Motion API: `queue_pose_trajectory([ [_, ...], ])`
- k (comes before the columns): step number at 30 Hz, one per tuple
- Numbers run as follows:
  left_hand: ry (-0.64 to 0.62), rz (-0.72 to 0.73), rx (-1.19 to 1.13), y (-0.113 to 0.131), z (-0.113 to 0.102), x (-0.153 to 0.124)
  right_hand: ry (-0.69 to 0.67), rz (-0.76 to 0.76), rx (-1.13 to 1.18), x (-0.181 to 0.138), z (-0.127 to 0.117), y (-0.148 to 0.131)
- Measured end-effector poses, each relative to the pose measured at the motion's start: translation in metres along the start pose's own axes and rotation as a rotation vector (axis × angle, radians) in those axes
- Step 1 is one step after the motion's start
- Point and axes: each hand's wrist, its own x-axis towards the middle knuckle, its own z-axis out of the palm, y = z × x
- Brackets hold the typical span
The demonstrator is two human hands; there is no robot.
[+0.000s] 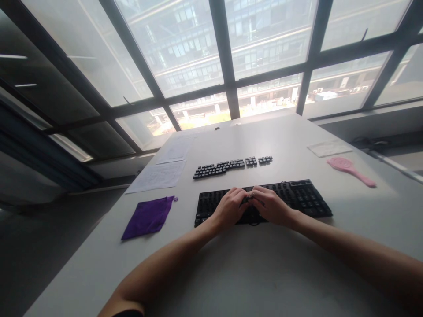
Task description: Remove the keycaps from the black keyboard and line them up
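A black keyboard (307, 200) lies on the white table before me, and many of its keys look removed. Over its middle, my left hand (231, 204) and my right hand (271, 207) meet at the fingertips. Both have their fingers bent and pressed together around something small and dark, too hidden to name. Behind the keyboard, black keycaps (218, 168) are laid out in rows, with two smaller groups of keycaps (251, 162) at their right end.
A purple drawstring pouch (148, 215) lies left of the keyboard, with paper sheets (158, 176) beyond it. Toward the right edge are a pink hairbrush (350, 171) and a clear plastic bag (328, 148). Large windows (264, 39) rise behind the white table (224, 273).
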Motion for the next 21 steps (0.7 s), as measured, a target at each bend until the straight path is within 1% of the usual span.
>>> queue_pose_trajectory([
  [3,-0.008,0.03,0.04,0.004,-0.002,0.001,0.029,0.001,-0.024,0.0,0.001,-0.001],
  [7,0.005,0.053,0.069,0.008,-0.003,0.004,0.142,0.072,-0.004,0.0,0.003,-0.002],
  [9,0.011,0.04,0.051,0.009,-0.002,0.004,0.196,0.114,0.009,0.002,0.003,-0.002],
  [11,0.029,0.013,0.001,0.008,0.0,0.004,0.222,0.161,0.04,0.003,0.002,-0.002],
  [14,0.08,-0.03,-0.098,0.004,0.003,0.003,0.227,0.243,0.145,0.006,0.001,0.0],
  [17,0.133,-0.067,-0.185,0.001,0.004,0.001,0.219,0.316,0.305,0.009,0.0,0.003],
  [19,0.133,-0.053,-0.192,0.002,0.003,0.001,0.221,0.348,0.404,0.009,0.0,0.006],
  [21,0.097,0.005,-0.161,0.003,0.001,0.001,0.234,0.357,0.456,0.01,0.001,0.007],
])
